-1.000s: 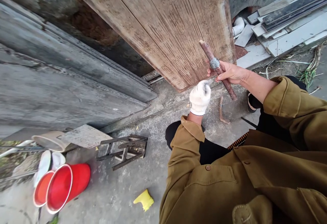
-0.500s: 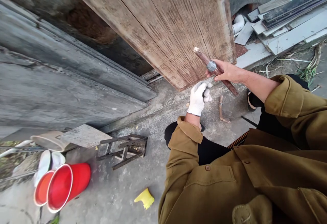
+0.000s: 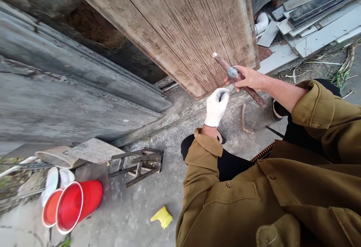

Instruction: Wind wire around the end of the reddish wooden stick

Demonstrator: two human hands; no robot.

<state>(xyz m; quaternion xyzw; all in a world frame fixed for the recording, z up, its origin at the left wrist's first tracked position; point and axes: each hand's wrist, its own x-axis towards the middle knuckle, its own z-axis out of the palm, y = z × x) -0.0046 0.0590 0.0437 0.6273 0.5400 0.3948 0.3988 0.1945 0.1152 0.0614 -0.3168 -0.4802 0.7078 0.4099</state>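
Observation:
My right hand (image 3: 249, 78), bare, is wrapped around a wooden stick (image 3: 255, 96) that slants down to the right. A coil of thin silvery wire (image 3: 232, 72) is wound around the stick, just beyond my fingers. Below and left of it, my left hand (image 3: 216, 106) wears a white glove, its thumb and forefinger pinched together. What lies in that pinch is too small to make out. A short bent stick (image 3: 244, 121) rests on the concrete below the right hand.
A plank door panel (image 3: 186, 32) rises in front of my hands. White and dark boards (image 3: 318, 21) are piled at upper right. On the left are a wooden stool (image 3: 141, 166) on its side, red buckets (image 3: 93, 198) and a yellow scrap (image 3: 163, 217).
My gloved left hand has turned and shifted slightly left, its thumb and forefinger now forming a ring. The right hand keeps its hold on the stick almost in place.

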